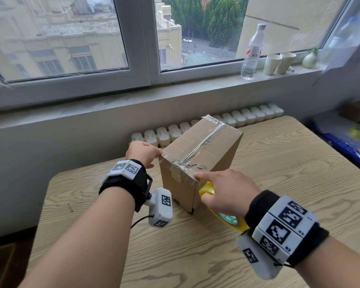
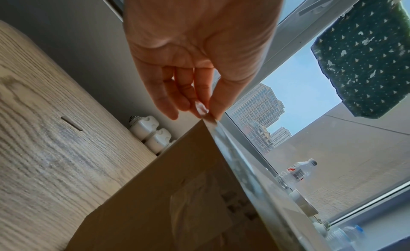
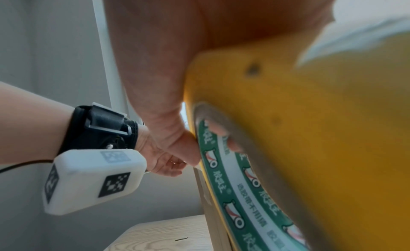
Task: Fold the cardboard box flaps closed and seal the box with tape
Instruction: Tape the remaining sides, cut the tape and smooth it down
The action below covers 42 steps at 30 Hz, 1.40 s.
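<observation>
The box stands mid-worktop, flaps folded shut and taped along the seam, so its contents are hidden. The left hand pinches the tape end at the near-left corner, likely anchoring it. The right hand's grip holds the yellow tape dispenser against the near-right corner, forefinger pressing the edge.

Your right hand covers most of the tape dispenser; in the right wrist view the dispenser is a yellow blur cut off by the edge. The box hides part of the radiator. You cannot see the box's bottom.
</observation>
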Available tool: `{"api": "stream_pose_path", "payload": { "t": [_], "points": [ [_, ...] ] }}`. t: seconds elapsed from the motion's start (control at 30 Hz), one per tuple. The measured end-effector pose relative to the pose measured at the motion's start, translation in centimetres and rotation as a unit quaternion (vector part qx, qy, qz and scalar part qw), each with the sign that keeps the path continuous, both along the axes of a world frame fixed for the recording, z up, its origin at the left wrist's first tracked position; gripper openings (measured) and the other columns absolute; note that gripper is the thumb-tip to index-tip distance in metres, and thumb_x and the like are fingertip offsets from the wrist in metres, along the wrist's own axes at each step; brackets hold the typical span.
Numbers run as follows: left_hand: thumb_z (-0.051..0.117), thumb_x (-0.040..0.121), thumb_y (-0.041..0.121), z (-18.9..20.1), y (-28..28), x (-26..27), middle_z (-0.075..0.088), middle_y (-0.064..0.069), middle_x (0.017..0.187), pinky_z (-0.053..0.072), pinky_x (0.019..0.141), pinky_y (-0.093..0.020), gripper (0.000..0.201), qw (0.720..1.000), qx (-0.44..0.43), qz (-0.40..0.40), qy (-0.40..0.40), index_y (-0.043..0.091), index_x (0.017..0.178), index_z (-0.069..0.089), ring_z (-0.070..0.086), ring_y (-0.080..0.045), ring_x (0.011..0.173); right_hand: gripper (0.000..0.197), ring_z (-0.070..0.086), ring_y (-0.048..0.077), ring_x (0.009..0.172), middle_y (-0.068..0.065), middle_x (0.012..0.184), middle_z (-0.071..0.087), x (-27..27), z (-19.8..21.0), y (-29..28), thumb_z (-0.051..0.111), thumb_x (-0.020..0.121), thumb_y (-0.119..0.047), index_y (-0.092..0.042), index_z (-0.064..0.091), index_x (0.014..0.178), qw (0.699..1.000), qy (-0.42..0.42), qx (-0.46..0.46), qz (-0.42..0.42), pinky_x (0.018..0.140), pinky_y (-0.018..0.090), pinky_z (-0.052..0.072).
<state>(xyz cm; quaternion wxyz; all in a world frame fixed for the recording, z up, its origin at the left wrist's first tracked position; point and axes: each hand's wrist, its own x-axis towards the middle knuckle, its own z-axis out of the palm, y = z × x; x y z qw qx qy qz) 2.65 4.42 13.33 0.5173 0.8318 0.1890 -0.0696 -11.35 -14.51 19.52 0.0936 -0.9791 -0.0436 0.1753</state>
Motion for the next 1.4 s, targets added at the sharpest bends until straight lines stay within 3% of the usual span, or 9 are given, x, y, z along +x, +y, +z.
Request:
{"api": "stream_pose_path", "payload": {
  "t": [0.13,0.3,0.43,0.57,0.67,0.8,0.97,1.13,1.4],
  "points": [
    [0.073,0.074,0.019,0.2,-0.2,-0.1,0.069,-0.007,0.086,0.060,0.073,-0.036,0.006,0.999,0.047,-0.003,-0.004,0.012,0.075,0.072,0.063,-0.021,0.076,0.054,0.056,0.023,0.109,-0.004,0.123,0.063,0.2,-0.1,0.2,0.048,0.083,-0.038,-0.041,0.041,0.137,1.000,0.002,-0.001,0.001,0.088,0.037,0.048],
    [0.066,0.080,0.024,1.0,-1.1,-0.4,0.057,-0.003,0.121,0.045,0.090,-0.031,0.044,0.981,0.188,-0.021,-0.051,0.023,0.122,0.052,0.056,-0.026,0.113,0.057,0.053,0.024,0.117,-0.003,0.131,0.059,0.6,-0.3,0.6,0.047,0.083,-0.038,-0.043,0.039,0.139,1.000,-0.001,-0.013,0.002,0.093,0.039,0.046],
    [0.071,0.076,0.038,1.6,-2.4,-0.3,0.052,-0.004,0.130,0.042,0.100,-0.035,0.044,0.970,0.189,-0.098,-0.115,0.028,0.117,0.058,0.049,-0.022,0.121,0.060,0.053,0.024,0.120,-0.003,0.134,0.057,0.8,-0.4,0.6,0.048,0.082,-0.039,-0.044,0.037,0.141,1.000,-0.001,-0.012,-0.002,0.095,0.039,0.047],
    [0.085,0.056,0.052,1.1,-3.1,-1.2,0.050,0.000,0.134,0.039,0.107,-0.041,0.072,0.942,0.209,-0.247,-0.089,0.033,0.120,0.058,0.046,-0.018,0.126,0.061,0.051,0.023,0.123,-0.004,0.137,0.055,0.8,-0.3,0.6,0.048,0.082,-0.039,-0.044,0.037,0.141,1.000,-0.001,-0.010,-0.005,0.096,0.038,0.045],
    [0.084,0.056,0.053,0.3,-2.3,-1.2,0.051,0.003,0.135,0.040,0.106,-0.043,0.078,0.943,0.206,-0.245,-0.094,0.035,0.126,0.055,0.047,-0.017,0.125,0.059,0.053,0.023,0.119,-0.005,0.134,0.057,0.7,-0.3,0.4,0.048,0.082,-0.039,-0.045,0.038,0.140,1.000,0.004,-0.003,-0.006,0.094,0.038,0.046],
    [0.081,0.065,0.051,0.4,0.1,-0.4,0.057,0.001,0.125,0.045,0.101,-0.041,0.057,0.954,0.242,-0.132,-0.114,0.035,0.116,0.062,0.053,-0.020,0.118,0.058,0.054,0.022,0.117,-0.006,0.132,0.058,0.6,-0.3,0.4,0.048,0.082,-0.038,-0.045,0.038,0.139,1.000,0.006,0.002,-0.007,0.093,0.037,0.047],
    [0.075,0.073,0.027,2.6,0.2,-0.9,0.070,0.005,0.076,0.055,0.079,-0.029,0.006,0.977,0.151,-0.025,-0.150,0.022,0.075,0.072,0.068,-0.016,0.081,0.057,0.055,0.024,0.116,-0.003,0.127,0.060,0.6,-0.3,0.7,0.049,0.084,-0.038,-0.043,0.040,0.139,1.000,-0.002,-0.008,-0.011,0.093,0.038,0.047],
    [0.074,0.081,0.017,3.1,-2.2,-1.5,0.069,-0.010,0.065,0.061,0.066,-0.034,0.019,0.994,0.010,-0.087,-0.063,0.001,0.077,0.066,0.064,-0.017,0.053,0.059,0.055,0.024,0.115,-0.002,0.127,0.060,0.6,-0.3,0.7,0.050,0.083,-0.038,-0.043,0.039,0.140,1.000,0.003,-0.010,-0.013,0.093,0.037,0.047],
    [0.067,0.080,0.007,1.5,-2.1,-1.4,0.063,-0.012,0.061,0.060,0.074,-0.043,0.018,0.997,-0.049,-0.046,-0.026,0.009,0.067,0.054,0.063,-0.023,0.053,0.060,0.053,0.023,0.121,-0.005,0.136,0.055,0.7,-0.4,0.4,0.050,0.083,-0.039,-0.043,0.037,0.141,1.000,0.004,0.001,-0.008,0.096,0.037,0.045]
  ]
}}
